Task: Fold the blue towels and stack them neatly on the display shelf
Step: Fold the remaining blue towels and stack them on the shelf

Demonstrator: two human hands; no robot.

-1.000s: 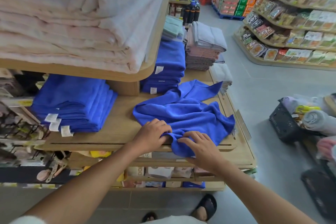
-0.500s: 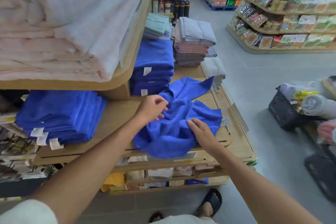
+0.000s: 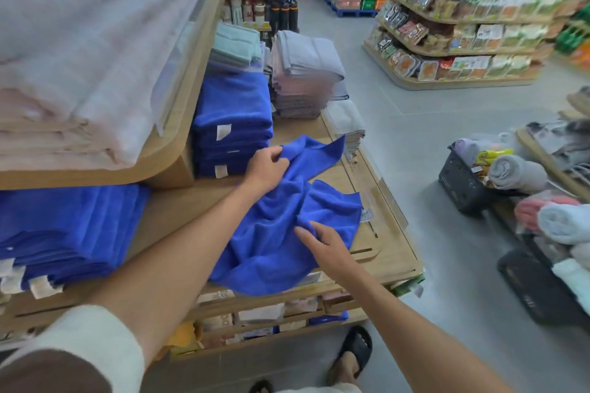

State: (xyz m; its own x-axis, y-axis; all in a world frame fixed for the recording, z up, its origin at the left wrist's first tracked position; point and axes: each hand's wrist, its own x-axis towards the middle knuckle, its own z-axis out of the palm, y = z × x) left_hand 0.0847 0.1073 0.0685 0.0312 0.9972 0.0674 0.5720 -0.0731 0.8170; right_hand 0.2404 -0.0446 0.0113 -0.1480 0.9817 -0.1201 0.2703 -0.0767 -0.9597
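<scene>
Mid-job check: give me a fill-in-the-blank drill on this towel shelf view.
The left hand and right hand both hold the loose ___ towel.
The grey stack stands ___ of the blue stack.
The basket on the floor is coloured ___.
Missing words: blue; right; black.

Bare shelf lies open between left stack and rear stack
</scene>
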